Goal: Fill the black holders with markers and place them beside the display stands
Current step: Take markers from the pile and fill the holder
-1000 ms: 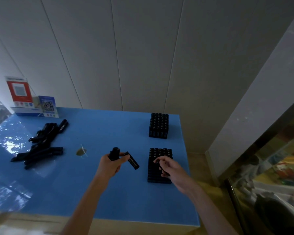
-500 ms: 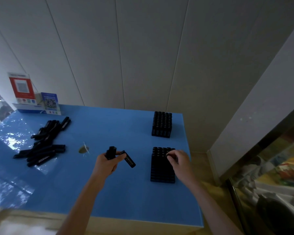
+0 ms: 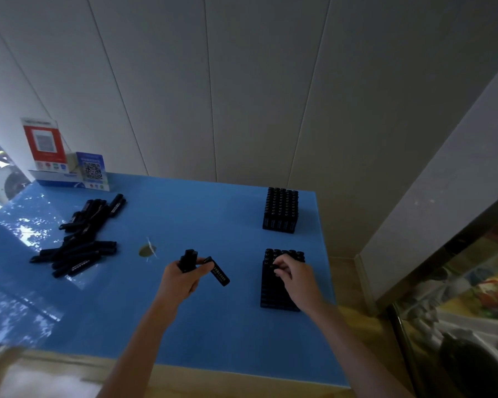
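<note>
a blue table (image 3: pixel 184 326) is seen from above, set against a white panelled wall (image 3: pixel 242 96). near the right edge of the table, toward the front, a black holder (image 3: pixel 273 297) stands upright with marker caps showing at its top. the right hand (image 3: pixel 295 275) is laid over the top of this holder, its fingers curled down onto the caps; whether one marker is actually pinched there cannot be told. a second holder (image 3: pixel 281 211), filled with markers, stands by the back right corner, well apart from the first.

the left hand (image 3: pixel 184 278) is held above the middle of the table, left of the near holder, and is clamped round a few markers (image 3: pixel 189 259); one loose marker (image 3: pixel 219 272) is pinched between its fingertips and sticks out slanting toward the right.

a pile of markers (image 3: pixel 79 235) lies in a heap toward the left edge. at the back left corner two display stands are set side by side, a red stand (image 3: pixel 43 145) and a smaller blue stand (image 3: pixel 92 170) with a square code printed on it. a small brownish spot (image 3: pixel 147 250) is seen on the table between the pile and the left hand.
</note>
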`<state>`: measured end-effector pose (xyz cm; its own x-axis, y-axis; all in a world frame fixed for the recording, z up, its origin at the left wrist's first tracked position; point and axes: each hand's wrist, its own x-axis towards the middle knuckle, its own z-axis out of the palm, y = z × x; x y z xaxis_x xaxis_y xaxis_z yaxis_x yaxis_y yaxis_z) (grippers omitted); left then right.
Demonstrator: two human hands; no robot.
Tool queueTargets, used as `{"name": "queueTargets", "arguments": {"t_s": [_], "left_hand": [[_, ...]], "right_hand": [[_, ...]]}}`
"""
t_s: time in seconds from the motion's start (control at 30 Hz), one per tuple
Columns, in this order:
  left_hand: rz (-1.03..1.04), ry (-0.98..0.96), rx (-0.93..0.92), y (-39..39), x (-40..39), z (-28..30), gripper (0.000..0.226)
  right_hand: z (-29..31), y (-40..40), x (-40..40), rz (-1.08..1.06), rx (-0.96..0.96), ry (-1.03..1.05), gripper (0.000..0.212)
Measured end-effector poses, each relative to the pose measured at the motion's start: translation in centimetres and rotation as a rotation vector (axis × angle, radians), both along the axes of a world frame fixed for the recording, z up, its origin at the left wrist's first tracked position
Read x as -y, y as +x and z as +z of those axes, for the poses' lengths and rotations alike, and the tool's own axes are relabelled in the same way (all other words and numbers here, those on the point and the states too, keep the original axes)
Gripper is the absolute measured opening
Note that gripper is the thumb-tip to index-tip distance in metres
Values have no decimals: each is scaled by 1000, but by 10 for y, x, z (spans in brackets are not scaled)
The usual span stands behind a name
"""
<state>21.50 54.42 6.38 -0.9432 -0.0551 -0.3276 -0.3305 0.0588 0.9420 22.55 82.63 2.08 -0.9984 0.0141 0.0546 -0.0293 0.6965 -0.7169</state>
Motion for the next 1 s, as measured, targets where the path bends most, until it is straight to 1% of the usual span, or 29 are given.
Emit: {"name": "queueTargets", "arguments": {"t_s": [0.27,0.37,0.43,0.57,0.7,0.77,0.87,1.0], "left_hand": [[25,-8,15,3,11,-3,19],[28,-13,22,3,12,-4,19],[21,-17,25,3,12,-3,19],[-2,-16,14,2,6,-2,18],[-36,-12,3,1,-5,-1,17],[-66,-10,-6,1,-12,1,16],[-115,7,-17,1,-25,5,16],[-162,18,-29,1,-43,11,12]], "right_hand": [[-11,0,9,3,-72,79,13],[-12,2,10,1,-67,94,17],[-11,3,10,-11,-72,109,19],[-10,4,9,-4,-106,190,16],[-2,5,7,2,-81,202,22],[5,7,7,-22,-94,167,23],[21,6,8,-32,-103,-17,20],[48,7,14,99,-3,-228,22]]}}
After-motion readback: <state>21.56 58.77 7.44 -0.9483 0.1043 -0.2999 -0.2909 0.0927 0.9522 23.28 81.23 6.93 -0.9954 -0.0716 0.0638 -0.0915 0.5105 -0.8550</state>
